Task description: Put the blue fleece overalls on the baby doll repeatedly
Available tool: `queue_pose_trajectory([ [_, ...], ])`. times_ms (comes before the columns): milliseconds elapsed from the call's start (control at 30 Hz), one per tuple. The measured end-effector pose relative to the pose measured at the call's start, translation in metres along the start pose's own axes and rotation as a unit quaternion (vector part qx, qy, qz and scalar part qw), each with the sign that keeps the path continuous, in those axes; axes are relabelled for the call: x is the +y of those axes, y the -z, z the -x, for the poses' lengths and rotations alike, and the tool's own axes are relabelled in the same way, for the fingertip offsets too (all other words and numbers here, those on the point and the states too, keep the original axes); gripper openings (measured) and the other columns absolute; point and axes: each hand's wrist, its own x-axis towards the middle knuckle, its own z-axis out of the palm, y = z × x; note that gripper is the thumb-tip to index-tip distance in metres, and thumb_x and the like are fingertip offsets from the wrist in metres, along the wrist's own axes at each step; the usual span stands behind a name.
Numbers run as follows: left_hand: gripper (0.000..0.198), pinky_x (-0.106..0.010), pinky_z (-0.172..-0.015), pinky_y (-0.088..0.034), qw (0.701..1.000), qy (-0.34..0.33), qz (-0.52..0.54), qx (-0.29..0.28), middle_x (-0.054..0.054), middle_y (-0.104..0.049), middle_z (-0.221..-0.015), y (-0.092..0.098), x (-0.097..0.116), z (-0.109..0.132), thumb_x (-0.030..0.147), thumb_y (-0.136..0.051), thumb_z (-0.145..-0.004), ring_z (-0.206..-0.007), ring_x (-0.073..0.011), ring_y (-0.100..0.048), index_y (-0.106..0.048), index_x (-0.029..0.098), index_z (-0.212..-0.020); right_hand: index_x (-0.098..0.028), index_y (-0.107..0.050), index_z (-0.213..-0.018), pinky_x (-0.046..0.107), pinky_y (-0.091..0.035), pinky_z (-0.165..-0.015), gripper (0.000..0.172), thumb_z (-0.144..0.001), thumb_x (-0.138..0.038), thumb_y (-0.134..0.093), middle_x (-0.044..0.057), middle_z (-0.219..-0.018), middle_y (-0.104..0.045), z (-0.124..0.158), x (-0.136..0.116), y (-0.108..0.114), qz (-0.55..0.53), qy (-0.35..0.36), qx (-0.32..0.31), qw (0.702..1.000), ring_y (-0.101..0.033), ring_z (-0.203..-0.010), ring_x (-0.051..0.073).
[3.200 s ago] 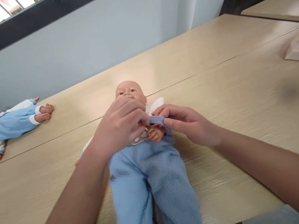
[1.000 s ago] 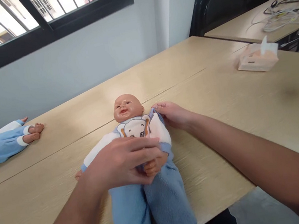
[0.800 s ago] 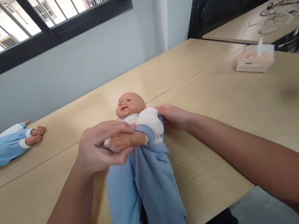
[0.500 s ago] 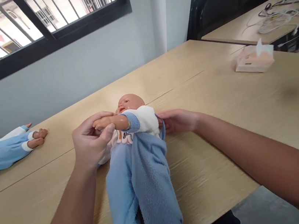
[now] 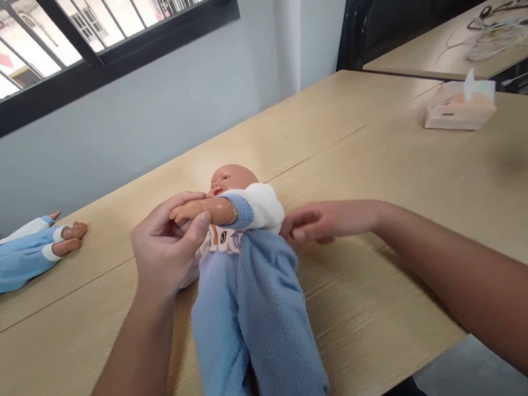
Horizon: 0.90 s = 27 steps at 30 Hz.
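Note:
A baby doll (image 5: 253,330) lies on its back on the table, dressed in fleecy blue trousers and a white top with blue cuffs. My left hand (image 5: 166,241) is closed around the doll's small hand and forearm, which bends across its chest. The doll's face is partly hidden behind that raised arm. My right hand (image 5: 326,221) is beside the doll's waist at the right, fingers loosely curled and apart, tips touching the edge of the clothing. No grip on the cloth shows there.
A second doll (image 5: 13,266) in similar blue and white clothes lies at the left on the wooden table (image 5: 381,299). A tissue box (image 5: 460,106) stands at the right. Tangled cables (image 5: 506,33) lie on another table, near stacked black chairs (image 5: 395,9). A barred window is above.
My right hand has loosened and drawn slightly right from the doll's side; the blue edge of cloth at its fingers no longer shows. My left hand keeps hold of the doll's arm.

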Motion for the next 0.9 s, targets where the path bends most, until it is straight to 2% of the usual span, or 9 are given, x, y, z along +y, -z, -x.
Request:
queue_pose_trajectory([
  [67,0.027,-0.039,-0.086,-0.065,1.000,-0.004,0.003,0.002,-0.004,-0.079,-0.103,0.001,-0.001,0.000,0.042,-0.077,-0.086,-0.097,-0.0246,-0.075,-0.076,0.023,-0.105,-0.019,-0.077,-0.100,0.028,-0.045,-0.067,0.030,-0.087,-0.046,-0.074,0.002,-0.092,-0.072,0.005,-0.003,0.000,0.012,0.022,-0.067,0.997,-0.058,-0.075,0.015],
  [133,0.026,-0.039,-0.085,-0.065,1.000,-0.009,-0.001,-0.002,-0.003,-0.079,-0.103,0.003,-0.002,-0.001,0.043,-0.077,-0.087,-0.097,-0.0244,-0.075,-0.076,0.024,-0.106,-0.019,-0.076,-0.095,0.030,-0.046,-0.074,0.027,-0.088,-0.044,-0.073,0.002,-0.091,-0.072,0.006,-0.002,0.001,0.031,0.029,-0.076,0.996,-0.061,-0.082,0.017],
  [200,0.027,-0.038,-0.083,-0.065,1.000,-0.008,-0.008,-0.012,-0.004,-0.079,-0.101,0.004,-0.003,-0.001,0.044,-0.076,-0.087,-0.097,-0.0247,-0.075,-0.076,0.024,-0.105,-0.019,-0.074,-0.092,0.030,-0.046,-0.074,0.027,-0.090,-0.045,-0.070,0.002,-0.088,-0.072,0.002,0.003,0.004,0.065,0.024,-0.026,0.997,-0.061,-0.081,0.017],
  [300,0.028,-0.037,-0.082,-0.065,1.000,-0.009,-0.001,-0.020,-0.004,-0.079,-0.100,0.002,-0.005,0.001,0.043,-0.078,-0.086,-0.095,-0.0245,-0.076,-0.077,0.022,-0.104,-0.020,-0.072,-0.088,0.030,-0.042,-0.067,0.024,-0.090,-0.044,-0.069,0.001,-0.080,-0.069,-0.008,0.016,0.006,0.132,0.006,0.115,0.984,-0.056,-0.072,0.017],
  [367,0.027,-0.035,-0.084,-0.064,1.000,-0.017,0.008,-0.014,-0.005,-0.079,-0.103,-0.002,-0.004,0.002,0.039,-0.079,-0.086,-0.095,-0.0231,-0.075,-0.077,0.021,-0.105,-0.021,-0.073,-0.094,0.031,-0.043,-0.067,0.019,-0.090,-0.039,-0.068,0.002,-0.082,-0.070,-0.015,0.023,0.004,0.144,0.013,0.142,0.979,-0.057,-0.073,0.018],
  [500,0.027,-0.033,-0.087,-0.062,0.998,-0.038,-0.020,-0.037,-0.006,-0.078,-0.110,-0.015,0.006,0.007,0.034,-0.079,-0.087,-0.102,-0.0214,-0.074,-0.075,0.020,-0.110,-0.022,-0.070,-0.116,0.031,-0.049,-0.074,0.028,-0.094,-0.038,-0.062,0.005,-0.101,-0.074,-0.018,0.021,-0.001,0.081,0.033,0.093,0.992,-0.064,-0.086,0.020],
  [667,0.032,-0.032,-0.094,-0.059,0.974,-0.156,-0.098,-0.132,-0.005,-0.077,-0.112,-0.037,0.026,0.020,0.030,-0.083,-0.084,-0.103,-0.0197,-0.073,-0.073,0.022,-0.114,-0.017,-0.068,-0.110,0.027,-0.052,-0.060,0.044,-0.101,-0.055,-0.046,0.009,-0.095,-0.075,-0.003,0.005,0.006,-0.037,-0.091,0.103,0.990,-0.069,-0.075,0.019],
  [800,0.025,-0.034,-0.092,-0.058,0.954,-0.213,-0.125,-0.171,-0.006,-0.074,-0.111,-0.057,0.034,0.036,0.027,-0.079,-0.088,-0.102,-0.0194,-0.071,-0.071,0.024,-0.112,-0.015,-0.069,-0.110,0.027,-0.055,-0.060,0.052,-0.099,-0.062,-0.048,0.012,-0.095,-0.078,0.003,0.010,0.014,-0.081,-0.100,0.032,0.991,-0.073,-0.078,0.022],
  [900,0.020,-0.034,-0.089,-0.058,0.943,-0.220,-0.156,-0.196,-0.005,-0.073,-0.110,-0.067,0.036,0.047,0.022,-0.074,-0.090,-0.100,-0.0186,-0.070,-0.069,0.024,-0.110,-0.014,-0.067,-0.110,0.028,-0.056,-0.057,0.062,-0.097,-0.071,-0.046,0.012,-0.091,-0.078,0.004,0.017,0.016,-0.128,-0.070,0.022,0.989,-0.073,-0.073,0.022],
])
